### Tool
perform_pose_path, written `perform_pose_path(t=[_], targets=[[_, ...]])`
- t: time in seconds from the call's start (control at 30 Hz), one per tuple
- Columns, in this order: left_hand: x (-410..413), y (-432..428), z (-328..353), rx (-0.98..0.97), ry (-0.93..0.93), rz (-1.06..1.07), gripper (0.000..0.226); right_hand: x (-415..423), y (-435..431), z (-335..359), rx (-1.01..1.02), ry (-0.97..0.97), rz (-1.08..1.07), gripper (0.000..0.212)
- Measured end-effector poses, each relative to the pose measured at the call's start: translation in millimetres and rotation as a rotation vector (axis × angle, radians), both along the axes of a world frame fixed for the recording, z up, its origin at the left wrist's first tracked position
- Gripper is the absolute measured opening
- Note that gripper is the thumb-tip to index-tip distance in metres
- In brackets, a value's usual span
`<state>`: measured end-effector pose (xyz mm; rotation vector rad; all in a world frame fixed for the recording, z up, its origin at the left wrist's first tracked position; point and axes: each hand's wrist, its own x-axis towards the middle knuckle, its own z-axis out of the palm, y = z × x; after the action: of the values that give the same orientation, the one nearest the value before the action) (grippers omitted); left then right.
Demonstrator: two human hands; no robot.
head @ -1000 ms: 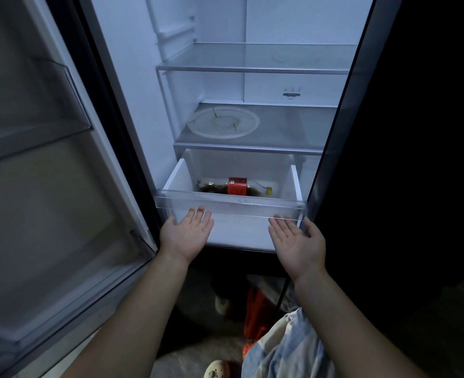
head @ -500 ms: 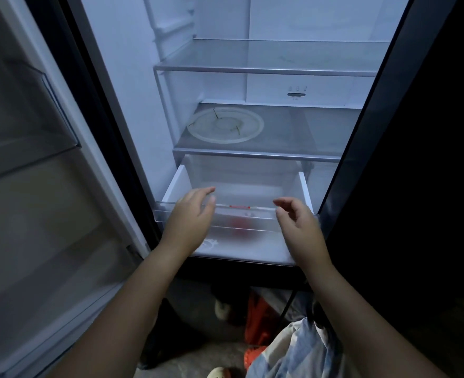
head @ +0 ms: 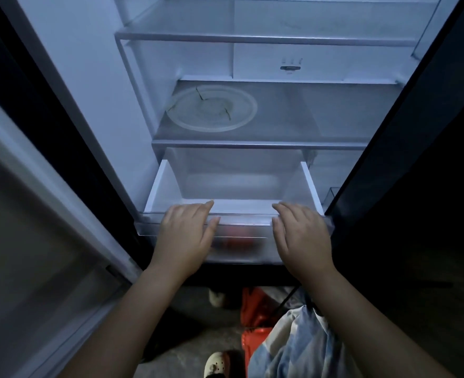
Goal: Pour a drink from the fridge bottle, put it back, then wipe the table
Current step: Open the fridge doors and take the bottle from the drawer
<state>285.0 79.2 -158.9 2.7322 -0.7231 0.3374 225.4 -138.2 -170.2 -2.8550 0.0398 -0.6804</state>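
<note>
A clear fridge drawer (head: 241,225) is pictured under both palms, with the left hand (head: 185,236) and the right hand (head: 300,236) laid flat against its front lip, fingers extended and together, nothing pinched or gripped. A second ago the hands were held lower, open beneath the drawer front, and the bottle (head: 237,240) was plainly seen lying on its side inside; now only its red label is made out as a blur through the frosted front panel, between the two hands. The drawer appears to be in the course of being pushed shut, which suggests the return of the bottle is nearly done and the table wipe remains. A cracked plate (head: 211,107) is seen on the shelf (head: 320,115) above.
</note>
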Motion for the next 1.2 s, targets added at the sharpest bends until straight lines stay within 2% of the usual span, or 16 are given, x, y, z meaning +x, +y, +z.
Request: perform_pose_path(t=[0.2,0.27,0.37,0.43,0.53,0.8,1.03,1.2], targets=[[23.9,-11.3,23.1,0.169,0.222,-0.071,0.076,-0.3,2.0,4.8,0.027,-0.014,-0.012,0.032],[37.0,-17.4,26.9,0.155,0.276,-0.123,0.082,0.3,2.4,5.5,0.042,0.007,-0.028,0.03],[58.5,-28.0,28.2,0.185,0.403,-0.154,0.061,2.3,2.1,8.9,0.042,0.051,-0.05,0.028],[72.7,-37.0,30.6,0.247,0.456,-0.173,0.056,6.1,0.7,12.3,0.051,0.092,-0.06,0.029],[94.4,-54.3,34.1,0.316,0.494,-0.25,0.067,17.8,-6.4,20.2,0.105,0.153,-0.061,0.031],[127.1,-90.2,5.4,0.659,0.686,-0.369,0.099,27.2,-11.4,17.7,0.065,0.174,-0.091,0.035],[130.7,-88.2,-19.4,0.661,0.791,-0.394,0.098,26.0,-10.8,15.1,0.071,0.154,-0.103,0.032],[134.9,-89.5,-17.0,0.517,0.799,-0.394,0.105,25.4,-12.0,14.8,0.074,0.163,-0.106,0.033]])
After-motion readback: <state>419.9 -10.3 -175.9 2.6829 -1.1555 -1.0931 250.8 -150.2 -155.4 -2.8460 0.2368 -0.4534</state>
